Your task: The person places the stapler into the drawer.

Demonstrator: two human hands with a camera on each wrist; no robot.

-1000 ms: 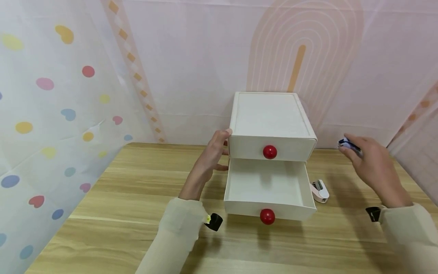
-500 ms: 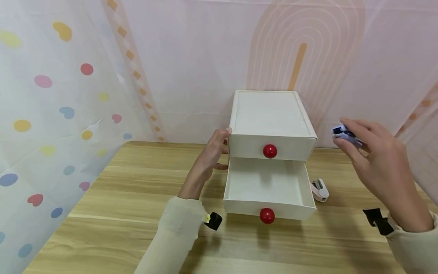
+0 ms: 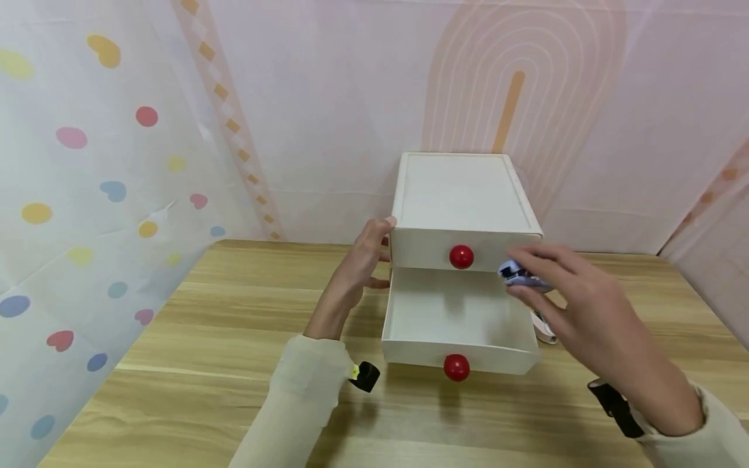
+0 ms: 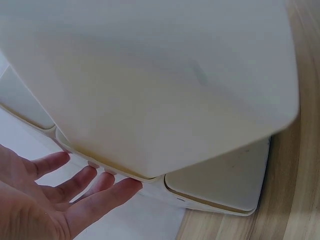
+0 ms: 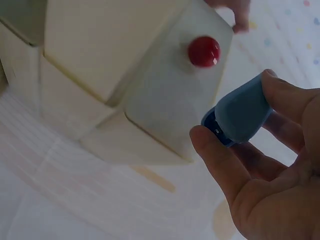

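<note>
A white two-drawer box (image 3: 462,195) with red ball knobs (image 3: 461,257) stands at the back of the wooden table (image 3: 234,338). Its lower drawer (image 3: 459,322) is pulled out and looks empty. My left hand (image 3: 365,260) lies with straight fingers (image 4: 100,192) against the box's left side (image 4: 165,85). My right hand (image 3: 562,292) pinches a small blue stapler (image 3: 517,273) between thumb and fingers, held above the drawer's right rear corner. In the right wrist view the blue stapler (image 5: 242,112) sits near the upper drawer's knob (image 5: 204,51).
A white-and-pink stapler (image 3: 544,328) lies on the table right of the open drawer, partly hidden behind my right hand. Patterned curtains close in the left side and the back. Bare wood stretches to the left and front of the box.
My right hand has carried the blue stapler from the far right leftward and down to above the open drawer. The left hand has stayed against the box.
</note>
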